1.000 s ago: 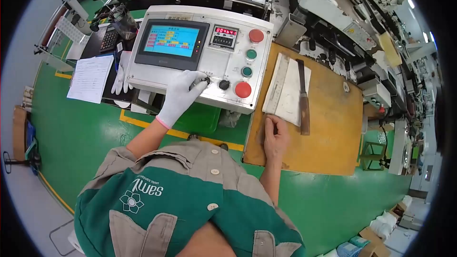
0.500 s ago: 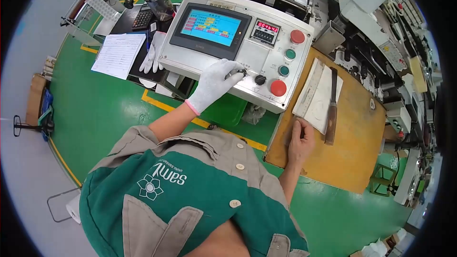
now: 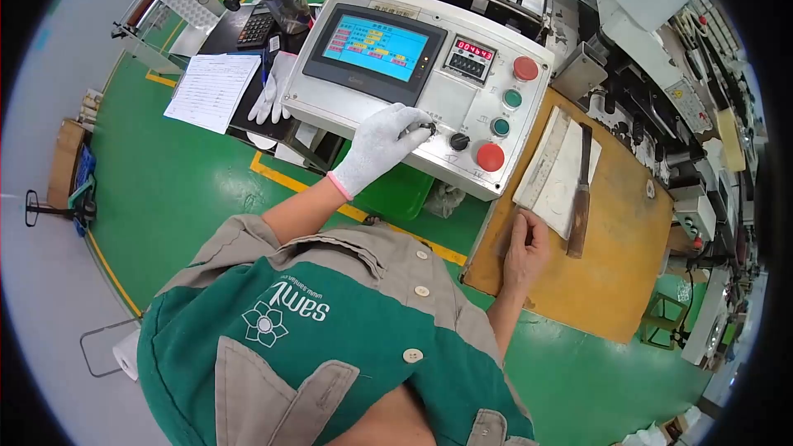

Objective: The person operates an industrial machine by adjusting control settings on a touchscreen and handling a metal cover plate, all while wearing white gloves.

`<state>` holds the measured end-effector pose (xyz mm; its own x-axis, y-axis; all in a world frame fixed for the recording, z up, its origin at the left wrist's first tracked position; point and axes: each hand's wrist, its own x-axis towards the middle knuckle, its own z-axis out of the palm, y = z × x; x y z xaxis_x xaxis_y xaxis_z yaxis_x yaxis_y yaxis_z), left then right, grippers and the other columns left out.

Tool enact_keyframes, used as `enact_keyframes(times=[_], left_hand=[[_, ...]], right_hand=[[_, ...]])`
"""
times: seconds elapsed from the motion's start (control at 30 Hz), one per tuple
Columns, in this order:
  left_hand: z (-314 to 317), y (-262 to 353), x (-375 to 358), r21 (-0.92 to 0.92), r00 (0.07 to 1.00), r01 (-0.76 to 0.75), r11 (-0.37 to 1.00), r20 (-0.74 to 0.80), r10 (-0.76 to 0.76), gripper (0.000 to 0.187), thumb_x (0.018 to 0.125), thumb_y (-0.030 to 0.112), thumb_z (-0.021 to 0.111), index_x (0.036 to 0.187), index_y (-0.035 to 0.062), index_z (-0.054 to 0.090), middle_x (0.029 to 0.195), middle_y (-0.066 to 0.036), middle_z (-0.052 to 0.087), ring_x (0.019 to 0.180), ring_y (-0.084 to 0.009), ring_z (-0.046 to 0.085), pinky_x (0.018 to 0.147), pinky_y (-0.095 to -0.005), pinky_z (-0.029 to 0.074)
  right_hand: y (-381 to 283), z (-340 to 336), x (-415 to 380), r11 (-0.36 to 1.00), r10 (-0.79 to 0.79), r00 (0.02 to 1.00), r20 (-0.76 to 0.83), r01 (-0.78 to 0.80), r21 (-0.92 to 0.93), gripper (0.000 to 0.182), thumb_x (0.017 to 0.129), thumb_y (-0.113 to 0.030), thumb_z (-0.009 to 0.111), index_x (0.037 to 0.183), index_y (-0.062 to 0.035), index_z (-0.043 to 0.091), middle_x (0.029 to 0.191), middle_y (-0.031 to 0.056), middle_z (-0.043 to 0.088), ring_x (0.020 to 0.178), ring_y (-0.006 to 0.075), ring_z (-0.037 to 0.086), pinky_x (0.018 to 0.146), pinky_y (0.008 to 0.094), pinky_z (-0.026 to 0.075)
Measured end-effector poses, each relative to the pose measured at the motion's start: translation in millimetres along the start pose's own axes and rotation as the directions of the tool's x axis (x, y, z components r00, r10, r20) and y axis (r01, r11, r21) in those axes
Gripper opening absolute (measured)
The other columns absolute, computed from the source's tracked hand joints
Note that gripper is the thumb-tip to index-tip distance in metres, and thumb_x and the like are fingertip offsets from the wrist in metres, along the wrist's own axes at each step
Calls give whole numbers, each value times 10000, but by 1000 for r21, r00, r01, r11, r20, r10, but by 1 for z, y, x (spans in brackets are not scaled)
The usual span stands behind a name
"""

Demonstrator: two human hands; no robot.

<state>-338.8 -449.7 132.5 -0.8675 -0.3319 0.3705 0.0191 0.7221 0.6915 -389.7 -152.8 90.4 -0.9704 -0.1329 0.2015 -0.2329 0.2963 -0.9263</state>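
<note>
We see the gloved left hand (image 3: 378, 147) pinching a black knob (image 3: 429, 127) on the grey control panel (image 3: 450, 103), below a red counter (image 3: 475, 51) reading 004643. The bare right hand (image 3: 524, 245) rests loosely curled on the wooden board (image 3: 615, 235) (beside a ruler (image 3: 543, 158) and knife (image 3: 581, 192)); the green jacket (image 3: 330, 363) reads "saml".

Paper sheet (image 3: 211, 89) beside calculator (image 3: 256, 29) (spare white glove (image 3: 271, 91) nearby), green floor (image 3: 190, 190).

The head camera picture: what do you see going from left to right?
Paper sheet → spare white glove → touchscreen → red counter display → big red button → steel ruler → knife.
</note>
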Motion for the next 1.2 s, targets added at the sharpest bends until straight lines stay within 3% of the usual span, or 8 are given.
enact_keyframes(times=[0.17, 0.23, 0.47, 0.73, 1.13, 1.2], left_hand=[[1, 0, 0, 2, 999, -30, 1000, -32, 30, 156, 864, 174, 686, 997, 93, 694, 777, -68, 583, 681, -200, 596, 652, -330, 502], [-4, 3, -1, 9, 999, 12, 1000, 35, -13, 201, 867, 153, 691, 1053, 77, 683, 857, -98, 621, 766, -253, 625, 702, -355, 508], [1, -2, -2, -32, 1000, 27, 999, 0, -27, 280, 858, 148, 718, 1125, 92, 659, 867, -80, 633, 700, -180, 634, 657, -309, 532], [-3, 0, -3, -24, 998, 36, 999, 52, -35, 273, 869, 156, 708, 1126, 80, 654, 923, -84, 645, 745, -189, 643, 703, -324, 534], [-2, -3, -2, -19, 999, 8, 1000, 39, -7, 237, 861, 137, 704, 1084, 68, 664, 895, -82, 623, 720, -185, 623, 673, -319, 518], [-1, -3, -4, -24, 1000, -11, 1000, 22, 11, 221, 854, 134, 707, 1060, 63, 671, 873, -101, 625, 751, -235, 625, 695, -349, 511]], right_hand=[[0, 0, 0, 1000, -15, 1000, -14, 14, -19, 129, 943, -91, 656, 1010, 12, 691, 939, 82, 663, 867, 161, 604, 794, 283, 487], [1, -1, 0, 1000, -16, 1000, -6, 16, -23, 125, 940, -90, 658, 1005, 10, 694, 939, 84, 667, 865, 166, 609, 794, 287, 489], [-7, -1, 0, 999, -25, 1000, -10, 25, -47, 124, 942, -98, 659, 1003, 5, 690, 926, 68, 660, 858, 150, 597, 771, 273, 480], [2, -1, 0, 1000, -21, 1000, -16, 21, -15, 126, 939, -85, 655, 1010, 14, 688, 929, 83, 662, 860, 160, 604, 771, 279, 481], [1, 1, 1, 997, -58, 998, -37, 56, -50, 121, 934, -97, 665, 985, 10, 693, 883, 72, 653, 812, 153, 589, 732, 286, 478], [-7, -1, -2, 998, -20, 1000, -24, 19, -66, 122, 933, -97, 666, 981, 12, 690, 871, 69, 645, 793, 150, 577, 719, 287, 473]])
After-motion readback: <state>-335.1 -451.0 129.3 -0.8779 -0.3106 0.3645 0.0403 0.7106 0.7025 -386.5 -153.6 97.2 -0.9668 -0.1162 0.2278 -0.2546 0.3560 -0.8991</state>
